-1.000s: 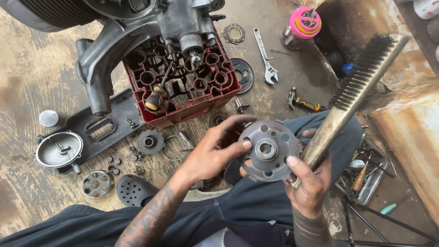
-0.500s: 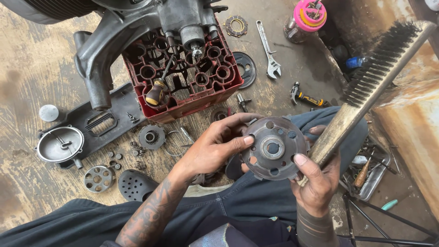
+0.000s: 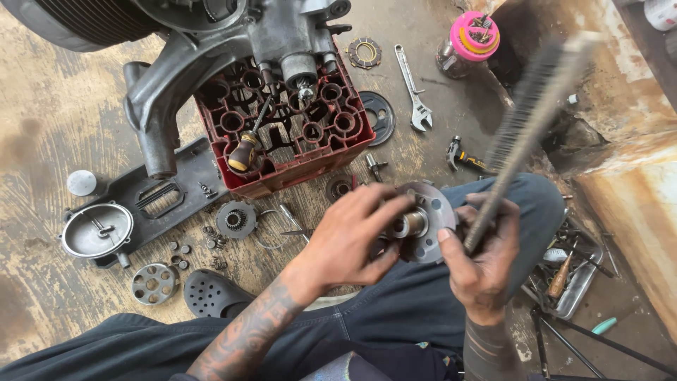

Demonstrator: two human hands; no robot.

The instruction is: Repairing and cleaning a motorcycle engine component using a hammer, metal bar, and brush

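My left hand [image 3: 352, 240] pinching metal disc [image 3: 423, 222] at hub; right hand [image 3: 479, 261] clamps brush [image 3: 522, 134]. Disc looks heavy, stiff, greasy: grip rim and hub.

A red plastic crate [image 3: 296, 134] sat on the worn floor [image 3: 42, 141] under a grey engine casing [image 3: 233, 35], with a wooden-handled screwdriver [image 3: 247, 149] stuck in one of its cells. An adjustable wrench [image 3: 412, 88] lay to the crate's right, near a jar with a pink lid [image 3: 469, 42]. Left of the crate lay a round metal cover [image 3: 95, 230], a small drilled disc [image 3: 154, 283], a toothed gear [image 3: 235, 219] and a dark clog [image 3: 215, 293]. A metal tray of tools [image 3: 575, 271] sat far right.
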